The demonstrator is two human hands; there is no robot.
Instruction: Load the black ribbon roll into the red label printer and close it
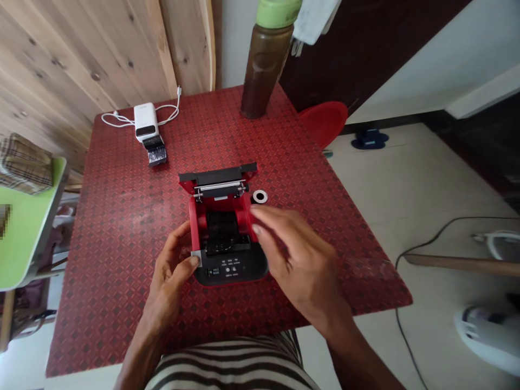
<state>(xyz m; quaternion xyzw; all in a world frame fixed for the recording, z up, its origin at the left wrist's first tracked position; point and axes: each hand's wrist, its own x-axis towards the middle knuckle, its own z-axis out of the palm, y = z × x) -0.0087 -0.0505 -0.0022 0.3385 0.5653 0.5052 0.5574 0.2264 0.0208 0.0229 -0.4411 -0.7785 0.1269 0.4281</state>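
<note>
Red portable printer, lid tipped open (dark roll inside)

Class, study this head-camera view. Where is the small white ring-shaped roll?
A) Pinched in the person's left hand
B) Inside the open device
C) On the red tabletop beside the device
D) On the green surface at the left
C. The white ring-shaped roll lies on the red patterned tabletop, just right of the open red-and-black device, clear of the right hand.
</note>
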